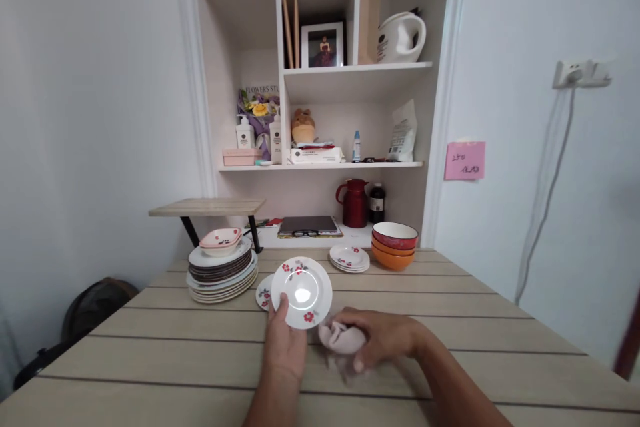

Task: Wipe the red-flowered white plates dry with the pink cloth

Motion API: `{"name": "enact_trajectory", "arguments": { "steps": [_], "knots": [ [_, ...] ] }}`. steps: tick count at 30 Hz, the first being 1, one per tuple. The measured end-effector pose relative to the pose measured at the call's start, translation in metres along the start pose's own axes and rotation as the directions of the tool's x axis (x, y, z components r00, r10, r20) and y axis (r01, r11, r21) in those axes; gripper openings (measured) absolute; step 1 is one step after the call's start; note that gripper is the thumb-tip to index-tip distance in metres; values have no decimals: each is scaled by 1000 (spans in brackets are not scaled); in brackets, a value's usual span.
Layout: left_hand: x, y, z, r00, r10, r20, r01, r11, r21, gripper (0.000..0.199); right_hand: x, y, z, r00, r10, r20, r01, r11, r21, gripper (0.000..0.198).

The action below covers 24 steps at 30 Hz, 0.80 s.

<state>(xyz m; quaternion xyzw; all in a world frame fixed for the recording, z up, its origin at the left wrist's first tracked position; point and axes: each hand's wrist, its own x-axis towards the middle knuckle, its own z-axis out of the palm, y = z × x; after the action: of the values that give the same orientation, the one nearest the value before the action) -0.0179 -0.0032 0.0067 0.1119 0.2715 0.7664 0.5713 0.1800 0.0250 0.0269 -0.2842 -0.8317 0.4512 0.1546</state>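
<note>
My left hand [286, 340] grips a white plate with red flowers [302, 293] by its lower left edge, thumb over the rim, and the plate is tilted up toward me. Just right of it, my right hand [383, 340] is closed on a bunched pale pink cloth [344, 339], partly blurred by motion. The cloth is near the plate's lower right edge; whether they touch I cannot tell. Behind the held plate, another flowered plate [263, 293] lies on the table, mostly hidden.
On the slatted wooden table [200, 360], a tall plate stack [223, 280] topped by small square bowls [221, 240] stands left. Farther back are a few small flowered plates [349, 257] and stacked orange and red bowls [394, 247]. A red jug [355, 203] stands behind them.
</note>
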Motion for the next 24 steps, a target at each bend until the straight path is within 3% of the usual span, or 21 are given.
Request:
{"name": "enact_trajectory", "arguments": {
  "steps": [2,5,8,11,13,15,17,20,24],
  "knots": [
    [-3,1,2,998,-21,59,24,999,-45,43,3,-5,5,996,-78,34,67,964,258,71],
    [-6,-1,4,990,-56,133,70,992,-105,43,12,-6,12,978,11,-208,80,903,423,61],
    [-7,-5,4,991,-73,111,84,991,-103,46,21,-2,18,920,137,-368,42,898,438,60],
    [-8,-7,3,992,-89,84,96,992,-85,48,20,1,22,937,173,-304,-4,874,486,59],
    [-9,-7,2,992,-94,88,101,992,-80,48,17,-1,23,967,137,-213,-12,865,502,53],
    [-9,-7,3,991,-94,96,102,991,-86,47,15,-4,21,975,98,-199,15,864,503,51],
    [-9,-7,3,990,-94,104,104,990,-97,46,15,-8,18,947,71,-312,91,875,475,50],
    [-9,-6,4,991,-90,103,99,991,-93,46,18,-11,13,864,29,-502,190,905,380,44],
    [-8,-7,3,984,-113,137,124,989,-77,45,18,-19,13,842,-9,-540,246,896,369,41]
  ]
}}
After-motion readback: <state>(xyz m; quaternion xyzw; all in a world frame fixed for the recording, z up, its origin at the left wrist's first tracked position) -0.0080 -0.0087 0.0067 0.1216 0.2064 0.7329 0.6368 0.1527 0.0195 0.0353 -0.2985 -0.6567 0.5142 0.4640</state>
